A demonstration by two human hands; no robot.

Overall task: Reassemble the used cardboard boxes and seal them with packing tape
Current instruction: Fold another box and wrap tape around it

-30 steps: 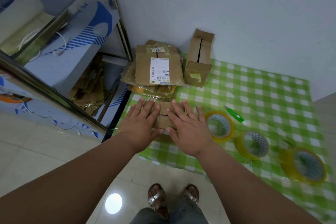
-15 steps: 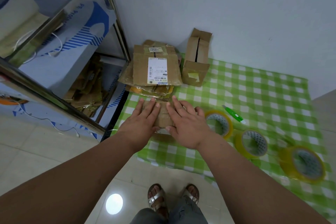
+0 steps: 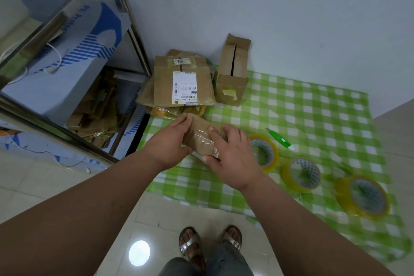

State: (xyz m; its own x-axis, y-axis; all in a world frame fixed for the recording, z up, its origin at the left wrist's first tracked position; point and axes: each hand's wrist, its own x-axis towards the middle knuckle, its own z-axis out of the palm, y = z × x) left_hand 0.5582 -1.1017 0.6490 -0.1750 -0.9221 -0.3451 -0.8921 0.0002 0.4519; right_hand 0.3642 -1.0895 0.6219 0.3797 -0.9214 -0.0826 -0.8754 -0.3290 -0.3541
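Note:
A small brown cardboard box (image 3: 200,135) with clear tape on it is held between both hands above the green checked cloth (image 3: 313,114). My left hand (image 3: 170,141) grips its left end and my right hand (image 3: 230,154) grips its right side, thumb under the near edge. Behind it lies a stack of flattened cardboard boxes (image 3: 179,83) with a white label on top. An assembled tall box (image 3: 233,74) stands by the wall, its flaps split open. Three yellow tape rolls (image 3: 264,152) (image 3: 301,174) (image 3: 363,197) lie to the right.
A green utility knife (image 3: 280,139) lies on the cloth beyond the tape rolls. A metal shelf rack (image 3: 74,87) with cardboard scraps and a blue-white box stands at the left. The white wall (image 3: 291,18) closes the back. My sandalled feet (image 3: 210,244) stand on the tiled floor.
Both hands lay flat on the small box on the cloth; now they have curled round it and lifted and tilted it.

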